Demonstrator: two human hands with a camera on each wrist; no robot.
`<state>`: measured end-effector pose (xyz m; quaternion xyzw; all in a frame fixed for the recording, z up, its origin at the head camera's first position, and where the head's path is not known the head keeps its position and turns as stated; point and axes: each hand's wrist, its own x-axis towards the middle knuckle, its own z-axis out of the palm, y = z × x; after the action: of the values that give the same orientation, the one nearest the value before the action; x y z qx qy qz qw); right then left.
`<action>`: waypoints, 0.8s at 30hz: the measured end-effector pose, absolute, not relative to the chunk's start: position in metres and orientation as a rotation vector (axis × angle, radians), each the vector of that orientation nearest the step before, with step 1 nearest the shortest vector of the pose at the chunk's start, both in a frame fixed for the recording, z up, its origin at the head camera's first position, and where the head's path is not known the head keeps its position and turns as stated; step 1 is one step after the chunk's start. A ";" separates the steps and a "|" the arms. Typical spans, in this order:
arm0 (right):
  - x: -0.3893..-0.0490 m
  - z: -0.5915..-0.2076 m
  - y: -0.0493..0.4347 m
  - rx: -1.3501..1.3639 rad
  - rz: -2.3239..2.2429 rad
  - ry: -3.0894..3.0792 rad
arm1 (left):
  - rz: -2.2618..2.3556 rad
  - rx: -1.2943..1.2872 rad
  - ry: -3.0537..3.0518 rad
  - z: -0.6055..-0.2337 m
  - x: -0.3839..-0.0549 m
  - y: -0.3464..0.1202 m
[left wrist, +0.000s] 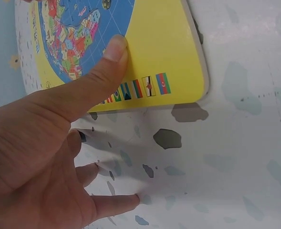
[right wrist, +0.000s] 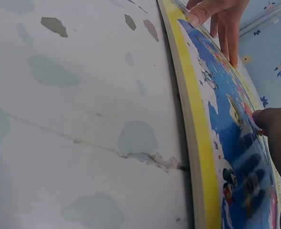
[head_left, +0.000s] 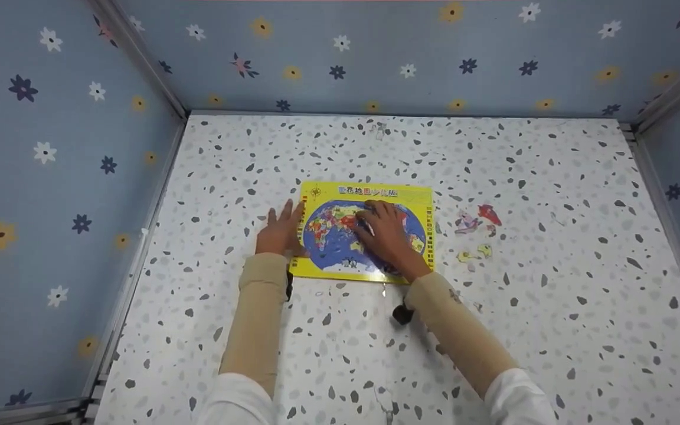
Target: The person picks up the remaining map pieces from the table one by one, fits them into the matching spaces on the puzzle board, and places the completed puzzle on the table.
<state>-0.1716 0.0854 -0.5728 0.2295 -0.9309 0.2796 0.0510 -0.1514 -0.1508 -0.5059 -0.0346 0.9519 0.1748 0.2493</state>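
Note:
A yellow-bordered world map puzzle board (head_left: pixel 331 273) lies flat on the table, with a blue ocean and colourful land pieces. My left hand (head_left: pixel 280 230) is at its left edge. In the left wrist view, the left thumb (left wrist: pixel 115 50) rests on the board's yellow border above a row of small flags, while the other fingers touch the table beside it. My right hand (head_left: pixel 388 233) lies over the right middle of the map, fingertips on the red and green land area. In the right wrist view, the right thumb (right wrist: pixel 264 119) touches the map; most of that hand is out of frame.
Right of the board lie several loose puzzle pieces: a red one (head_left: pixel 489 214), a pinkish one (head_left: pixel 467 221) and yellowish ones (head_left: pixel 467 256). Blue flowered panels (head_left: pixel 375 53) enclose the speckled table (head_left: pixel 228 159). A black object (head_left: pixel 402 314) is by the right wrist.

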 end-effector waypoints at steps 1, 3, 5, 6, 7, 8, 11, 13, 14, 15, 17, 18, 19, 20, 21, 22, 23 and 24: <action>-0.172 -0.573 0.086 0.714 0.855 -2.822 | 0.467 -0.095 2.605 -0.506 -0.151 -0.150; -0.171 -0.573 0.088 0.735 0.861 -2.805 | 0.464 -0.090 2.619 -0.506 -0.149 -0.150; -0.170 -0.573 0.090 0.743 0.841 -2.798 | 0.462 -0.086 2.626 -0.506 -0.148 -0.149; -0.170 -0.573 0.090 0.748 0.823 -2.795 | 0.461 -0.082 2.628 -0.505 -0.148 -0.149; -0.169 -0.572 0.091 0.757 0.794 -2.792 | 0.461 -0.078 2.626 -0.505 -0.148 -0.149; -0.168 -0.572 0.092 0.767 0.759 -2.787 | 0.472 -0.073 2.620 -0.504 -0.148 -0.150; -0.165 -0.570 0.093 0.816 0.643 -2.767 | 0.467 -0.058 2.607 -0.503 -0.149 -0.151; -0.163 -0.570 0.094 0.850 0.569 -2.754 | 0.458 -0.054 2.592 -0.503 -0.151 -0.152; -0.162 -0.569 0.094 0.865 0.535 -2.750 | 0.456 -0.051 2.584 -0.504 -0.152 -0.152; -0.161 -0.568 0.094 0.880 0.504 -2.749 | 0.457 -0.051 2.577 -0.504 -0.152 -0.153; -0.159 -0.568 0.094 0.897 0.442 -2.752 | 0.459 -0.054 2.568 -0.505 -0.154 -0.153; -0.159 -0.567 0.094 0.900 0.417 -2.756 | 0.458 -0.054 2.566 -0.506 -0.154 -0.154; -0.158 -0.567 0.094 0.899 0.393 -2.765 | 0.458 -0.054 2.566 -0.506 -0.155 -0.154; -0.158 -0.567 0.093 0.897 0.378 -2.775 | 0.460 -0.055 2.565 -0.506 -0.155 -0.154; -0.158 -0.566 0.093 0.894 0.366 -2.785 | 0.459 -0.059 2.568 -0.506 -0.155 -0.154; -0.158 -0.566 0.093 0.890 0.356 -2.791 | 0.456 -0.062 2.569 -0.506 -0.155 -0.153; -0.158 -0.566 0.093 0.890 0.353 -2.795 | 0.455 -0.067 2.569 -0.505 -0.155 -0.153; -0.158 -0.566 0.093 0.891 0.353 -2.797 | 0.456 -0.073 2.569 -0.505 -0.154 -0.153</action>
<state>-0.1581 0.0930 -0.5664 0.3000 -0.9420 0.1189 0.0925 -0.1544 -0.1528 -0.5050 -0.0270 0.9497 0.1684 0.2627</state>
